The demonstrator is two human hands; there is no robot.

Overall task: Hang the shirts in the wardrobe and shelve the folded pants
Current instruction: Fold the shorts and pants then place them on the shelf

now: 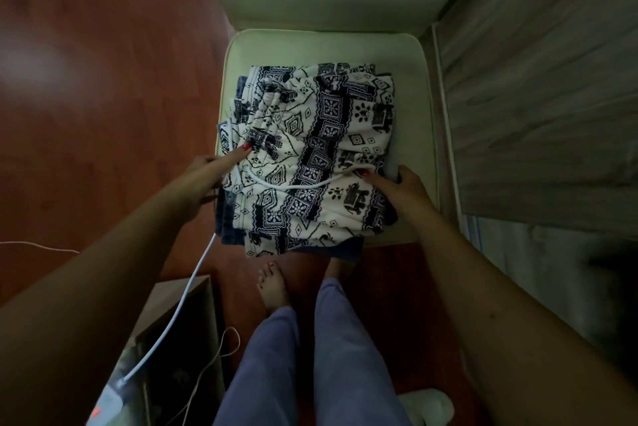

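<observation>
A stack of folded pants (310, 156) lies on the seat of a pale chair (407, 56). The top pair is white with a dark blue elephant and diamond print and a white drawstring. A dark blue folded garment (228, 218) shows beneath it at the left and front edges. My left hand (210, 170) grips the stack's left side, thumb on top and fingers hidden under the fabric. My right hand (397, 184) holds the right side the same way, thumb on the print and fingers curled around the edge.
A grey wood-grain wardrobe panel (538, 97) stands just right of the chair. A low box (179, 329) with a white cable (179, 301) sits at the lower left. The floor (86, 97) is red-brown wood. My legs and bare feet stand before the chair.
</observation>
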